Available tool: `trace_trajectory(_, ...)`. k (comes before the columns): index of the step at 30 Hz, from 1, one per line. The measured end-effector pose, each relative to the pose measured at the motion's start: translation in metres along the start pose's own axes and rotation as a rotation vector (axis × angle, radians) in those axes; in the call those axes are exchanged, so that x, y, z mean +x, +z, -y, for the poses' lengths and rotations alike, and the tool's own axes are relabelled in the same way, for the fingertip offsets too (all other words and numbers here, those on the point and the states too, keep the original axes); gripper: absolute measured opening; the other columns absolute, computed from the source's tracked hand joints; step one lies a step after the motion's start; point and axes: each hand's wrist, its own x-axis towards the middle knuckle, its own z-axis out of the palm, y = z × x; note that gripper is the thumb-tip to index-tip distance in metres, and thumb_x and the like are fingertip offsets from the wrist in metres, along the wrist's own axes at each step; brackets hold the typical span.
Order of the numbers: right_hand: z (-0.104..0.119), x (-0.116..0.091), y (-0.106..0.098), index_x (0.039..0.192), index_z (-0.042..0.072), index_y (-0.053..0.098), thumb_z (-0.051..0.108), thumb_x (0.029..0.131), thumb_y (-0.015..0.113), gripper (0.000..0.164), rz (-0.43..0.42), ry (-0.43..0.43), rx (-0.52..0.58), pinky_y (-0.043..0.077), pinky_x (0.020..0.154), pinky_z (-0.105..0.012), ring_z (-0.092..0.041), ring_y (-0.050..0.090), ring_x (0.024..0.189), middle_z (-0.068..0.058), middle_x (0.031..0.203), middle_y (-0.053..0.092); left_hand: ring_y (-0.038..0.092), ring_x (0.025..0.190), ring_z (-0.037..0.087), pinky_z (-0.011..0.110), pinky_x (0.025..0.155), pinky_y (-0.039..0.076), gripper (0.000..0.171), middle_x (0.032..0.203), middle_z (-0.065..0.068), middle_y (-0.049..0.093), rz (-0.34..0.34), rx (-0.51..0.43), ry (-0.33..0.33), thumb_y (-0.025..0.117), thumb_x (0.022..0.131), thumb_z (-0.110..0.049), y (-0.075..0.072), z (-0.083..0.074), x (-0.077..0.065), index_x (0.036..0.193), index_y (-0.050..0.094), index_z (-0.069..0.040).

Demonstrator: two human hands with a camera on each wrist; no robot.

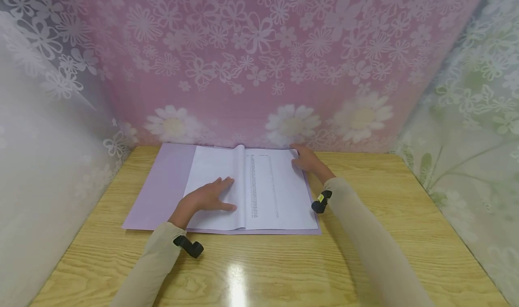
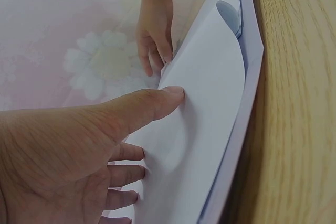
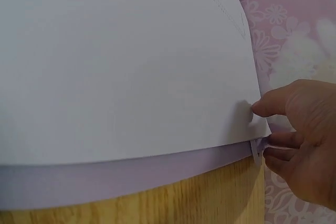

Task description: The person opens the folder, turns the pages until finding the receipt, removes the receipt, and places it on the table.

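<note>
A lilac folder [image 1: 162, 185] lies spread on the table with white sheets inside. My left hand [image 1: 208, 196] rests on the blank left-hand page [image 1: 211, 163], its fingers spread and its thumb pointing toward the fold. Close up in the left wrist view, the thumb and fingertips of the left hand [image 2: 79, 145] touch the white paper [image 2: 205, 108]. At the far right corner of the printed right-hand page [image 1: 263, 190] is my right hand [image 1: 308, 160]. In the right wrist view, the right hand [image 3: 304, 140] has its thumb over the page and its other fingertips at the corner's edge.
The sheets bulge into a raised roll [image 1: 240, 185] along the middle. The wooden table [image 1: 263, 271] extends in front of the folder and to both sides. Directly behind the folder stands a pink flowered backdrop [image 1: 243, 95]; pale flowered sheets [image 1: 478, 118] flank the table.
</note>
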Motion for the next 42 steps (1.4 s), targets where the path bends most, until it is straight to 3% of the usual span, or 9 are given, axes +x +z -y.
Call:
trace_trajectory(4,-0.001,0.001,0.001,0.152,-0.005,0.041,0.005,0.095,0.059,0.060,0.004,-0.021,-0.066,0.027,0.125,-0.051,-0.042,0.034,0.150,-0.025,0.159,0.040,0.014,0.159,0.037,0.058,0.125,0.023,0.102,0.171,0.013,0.019,-0.002,0.008,-0.005,0.074,0.089,-0.055,0.001,0.001,0.001,0.164,0.020,-0.012)
trace_trajectory(13,0.004,-0.005,-0.004,0.152,-0.004,0.043,0.006,0.098,0.058,0.057,-0.007,-0.023,-0.049,0.029,0.124,-0.053,-0.043,0.037,0.148,-0.025,0.157,0.042,0.014,0.158,0.038,0.058,0.125,0.023,0.103,0.171,0.015,0.019,-0.004,-0.005,-0.006,0.074,0.088,-0.055,0.001,0.001,0.001,0.164,0.020,-0.010)
trace_trajectory(16,0.006,-0.007,-0.005,0.153,-0.002,0.041,0.007,0.101,0.058,0.056,-0.046,-0.036,0.062,0.034,0.121,-0.056,-0.045,0.041,0.145,-0.028,0.154,0.045,0.014,0.158,0.038,0.058,0.125,0.023,0.103,0.171,0.015,0.019,-0.003,0.001,-0.005,0.074,0.089,-0.054,0.001,0.001,0.002,0.164,0.020,-0.010)
trace_trajectory(20,0.012,-0.010,-0.011,0.155,-0.003,0.035,0.003,0.100,0.058,0.060,-0.092,-0.051,0.309,0.041,0.114,-0.059,-0.051,0.049,0.135,-0.036,0.145,0.049,0.014,0.158,0.038,0.058,0.125,0.022,0.103,0.171,0.015,0.018,0.001,-0.001,-0.006,0.074,0.089,-0.054,0.001,0.000,0.001,0.164,0.020,-0.010)
trace_trajectory(23,0.016,-0.014,-0.015,0.157,-0.002,0.032,0.002,0.100,0.058,0.063,-0.089,-0.054,0.424,0.040,0.115,-0.059,-0.052,0.047,0.137,-0.035,0.152,0.042,0.014,0.158,0.038,0.058,0.125,0.022,0.102,0.171,0.016,0.018,0.002,-0.005,-0.004,0.074,0.089,-0.054,0.001,-0.001,0.000,0.164,0.020,-0.010)
trace_trajectory(29,0.017,-0.026,-0.021,0.163,0.009,0.025,0.009,0.103,0.058,0.068,-0.047,-0.013,0.480,0.041,0.114,-0.060,-0.048,0.035,0.148,-0.023,0.166,0.027,0.013,0.159,0.037,0.057,0.126,0.022,0.102,0.171,0.014,0.018,0.004,0.014,-0.003,0.073,0.090,-0.056,0.000,0.000,0.000,0.164,0.020,-0.012)
trace_trajectory(36,0.011,-0.043,-0.026,0.161,0.004,0.027,0.010,0.106,0.052,0.061,0.026,-0.039,0.652,0.042,0.112,-0.061,-0.048,0.048,0.138,-0.026,0.161,0.036,0.014,0.158,0.038,0.060,0.124,0.023,0.101,0.171,0.015,0.019,0.001,0.002,-0.009,0.073,0.089,-0.056,-0.001,-0.001,-0.002,0.164,0.020,-0.013)
trace_trajectory(42,0.004,-0.059,-0.029,0.159,0.003,0.032,0.016,0.108,0.051,0.055,0.130,0.000,0.761,0.043,0.114,-0.056,-0.043,0.051,0.136,-0.023,0.159,0.040,0.013,0.158,0.038,0.060,0.124,0.023,0.102,0.171,0.015,0.018,0.005,-0.002,-0.002,0.073,0.089,-0.056,0.000,-0.001,-0.001,0.164,0.020,-0.012)
